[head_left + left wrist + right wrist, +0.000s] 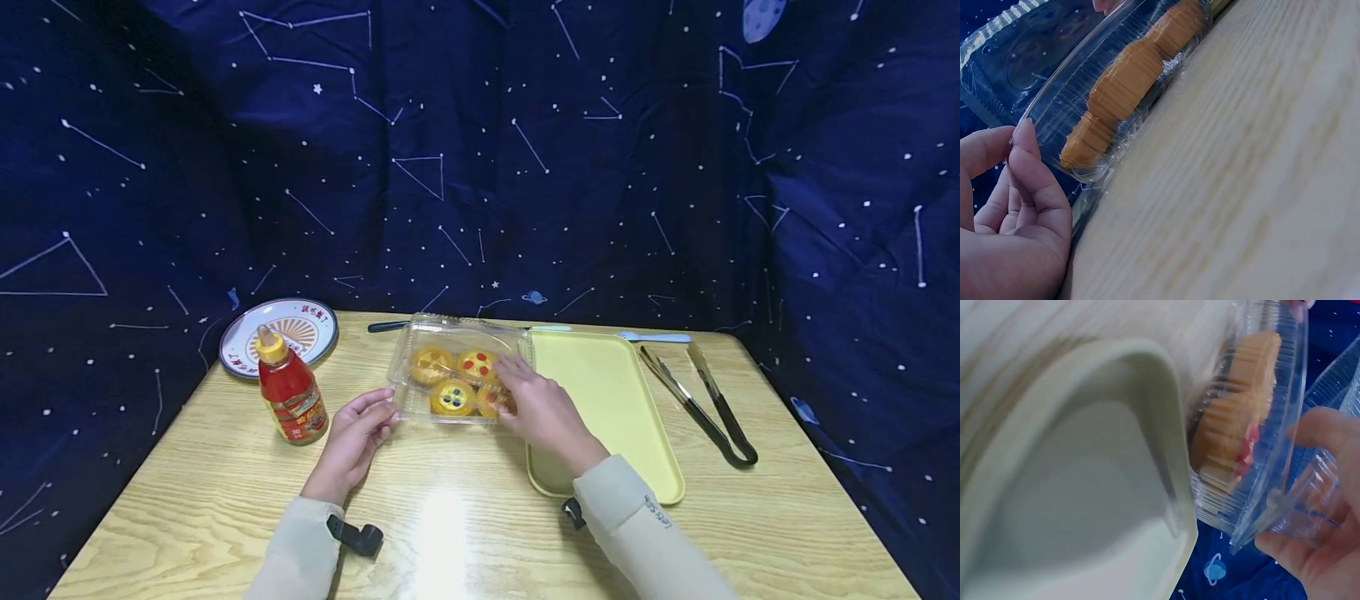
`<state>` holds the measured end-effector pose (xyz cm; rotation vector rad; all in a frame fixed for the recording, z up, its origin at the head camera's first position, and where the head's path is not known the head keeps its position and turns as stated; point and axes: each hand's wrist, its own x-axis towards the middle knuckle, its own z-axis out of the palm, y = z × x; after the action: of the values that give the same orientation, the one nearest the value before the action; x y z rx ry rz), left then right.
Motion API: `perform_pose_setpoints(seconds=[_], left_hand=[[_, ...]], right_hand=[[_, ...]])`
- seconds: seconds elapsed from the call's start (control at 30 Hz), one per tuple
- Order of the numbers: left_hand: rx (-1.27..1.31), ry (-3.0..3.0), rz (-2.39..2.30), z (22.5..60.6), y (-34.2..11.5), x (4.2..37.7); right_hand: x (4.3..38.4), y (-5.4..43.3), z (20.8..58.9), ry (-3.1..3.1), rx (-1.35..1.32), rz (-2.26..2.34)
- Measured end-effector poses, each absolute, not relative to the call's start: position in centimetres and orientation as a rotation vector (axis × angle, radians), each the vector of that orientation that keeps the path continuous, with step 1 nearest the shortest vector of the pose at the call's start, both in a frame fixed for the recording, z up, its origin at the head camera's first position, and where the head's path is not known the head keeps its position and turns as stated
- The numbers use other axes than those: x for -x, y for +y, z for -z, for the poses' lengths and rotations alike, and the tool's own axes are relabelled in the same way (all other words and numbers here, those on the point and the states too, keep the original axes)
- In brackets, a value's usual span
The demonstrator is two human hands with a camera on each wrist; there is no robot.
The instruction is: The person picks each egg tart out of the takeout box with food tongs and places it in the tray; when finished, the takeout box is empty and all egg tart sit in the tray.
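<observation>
A clear plastic rectangular container (472, 332) with four round yellow tarts (453, 397) sits mid-width in the far half of the pale wood counter (795, 517), its long axis left to right, roughly parallel to the back edge and near it. The left grip (360, 433) pinches the rim at the front left corner; the right grip (547, 408) curves fingers and thumb about the plastic at front right. The container's right end lies close beside a pale yellow rectangular tray (611, 408), leaving little room there. Leftward, a red sauce bottle with yellow cap (296, 396) stands before a white round plate (258, 315). Bare wood stretches broadly toward the person. Black-handled metal tongs (705, 421) lie right of the tray, tips pointing away.
</observation>
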<state>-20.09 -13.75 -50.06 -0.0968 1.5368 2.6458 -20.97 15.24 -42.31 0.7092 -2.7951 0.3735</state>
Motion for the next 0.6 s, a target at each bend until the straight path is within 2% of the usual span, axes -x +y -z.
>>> perform_pose_setpoints(seconds=[0.27,0.6], left_hand=[[0.132,1.550,-2.638,50.1,-13.5,20.1],[0.123,1.554,-2.620,50.2,-13.7,20.1]], right_hand=[[21.2,16.3,41.4,-2.821,-0.798,-0.395],[21.7,18.0,39.2,-2.864,-0.727,-0.526]])
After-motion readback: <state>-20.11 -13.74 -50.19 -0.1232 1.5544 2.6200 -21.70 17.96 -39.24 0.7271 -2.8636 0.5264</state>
